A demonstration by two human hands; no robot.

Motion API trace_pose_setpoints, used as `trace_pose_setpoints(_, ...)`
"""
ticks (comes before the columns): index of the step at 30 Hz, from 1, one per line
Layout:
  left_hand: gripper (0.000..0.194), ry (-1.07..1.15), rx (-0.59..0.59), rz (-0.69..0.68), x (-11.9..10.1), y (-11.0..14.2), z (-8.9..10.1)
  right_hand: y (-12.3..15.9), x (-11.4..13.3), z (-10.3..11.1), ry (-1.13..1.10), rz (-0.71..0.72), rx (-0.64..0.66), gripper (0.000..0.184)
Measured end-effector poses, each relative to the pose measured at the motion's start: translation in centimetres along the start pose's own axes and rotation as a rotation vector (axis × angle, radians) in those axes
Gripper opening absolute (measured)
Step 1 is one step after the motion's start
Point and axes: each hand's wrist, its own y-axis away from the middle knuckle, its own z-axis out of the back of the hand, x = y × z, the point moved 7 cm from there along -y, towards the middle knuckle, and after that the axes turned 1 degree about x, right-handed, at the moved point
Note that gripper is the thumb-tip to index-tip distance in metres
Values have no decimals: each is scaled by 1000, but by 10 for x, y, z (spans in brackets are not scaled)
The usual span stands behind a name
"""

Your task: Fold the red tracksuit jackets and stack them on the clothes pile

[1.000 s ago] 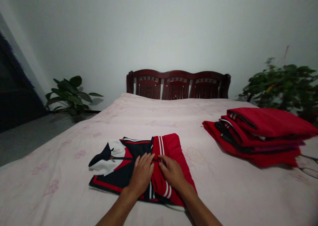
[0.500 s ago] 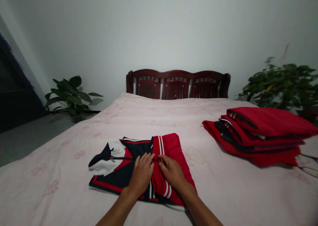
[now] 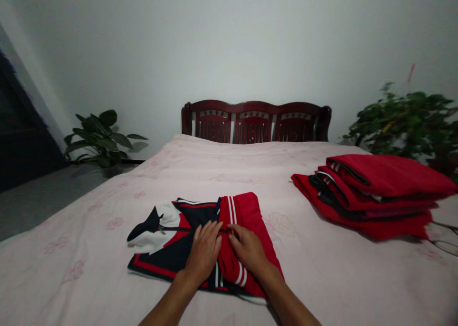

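Observation:
A folded tracksuit jacket [image 3: 200, 242] in navy, red and white lies on the pink bedspread [image 3: 89, 249], with a zip across its upper part and white-striped red fabric on its right side. My left hand [image 3: 203, 252] rests flat on the navy and red part, fingertips near the zip line. My right hand [image 3: 247, 249] lies on the striped red fabric, close beside my left hand. Neither hand visibly lifts the cloth. Part of the garment is hidden under my hands.
A stack of folded red garments [image 3: 372, 197] lies on the bed to the right. A thin dark wire-like object [image 3: 443, 240] lies past it. Behind stand a dark red wooden headboard [image 3: 255, 123] and potted plants [image 3: 102, 140] on both sides.
My hands and the folded jacket have not moved. The whole view has drifted very slightly.

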Motion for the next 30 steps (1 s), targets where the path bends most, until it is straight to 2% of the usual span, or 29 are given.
trace_pose_setpoints(11,44,-17,-47,-34,2,1,-3,0,3,2,8,1,0,39)
trace_pose_setpoints(23,45,-9,5,-15,0,0,-2,0,3,2,1,9,-4,39)
trace_pose_setpoints(30,45,-14,-10,-17,1,0,-2,0,1,0,24,6,-8,38)
